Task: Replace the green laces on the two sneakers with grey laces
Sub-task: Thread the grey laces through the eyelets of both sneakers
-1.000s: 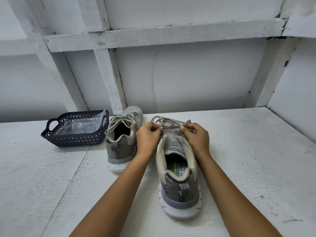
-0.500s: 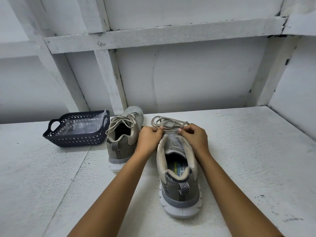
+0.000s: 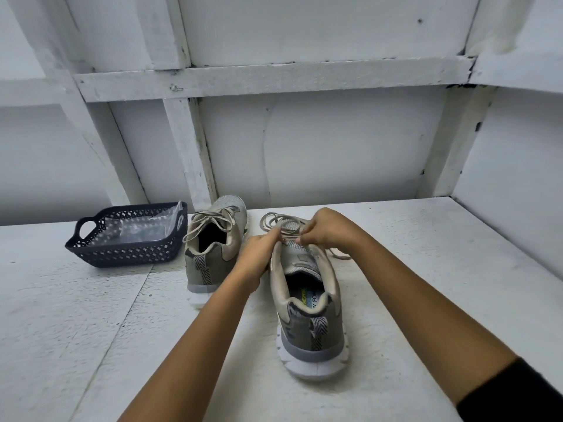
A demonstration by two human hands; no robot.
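While the near sneaker [image 3: 307,303] sits mid-tabletop [image 3: 426,269], left hand [image 3: 259,254] and right hand [image 3: 329,229] – fingers pinched on its lace [image 3: 274,220] – meet above its tongue.

Bare forearms; black right sleeve [image 3: 518,391]

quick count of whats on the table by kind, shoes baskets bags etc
sneakers: 2, the left sneaker and the near sneaker
baskets: 1, the dark basket
clear plastic bags: 1, the bag inside the basket
total: 4
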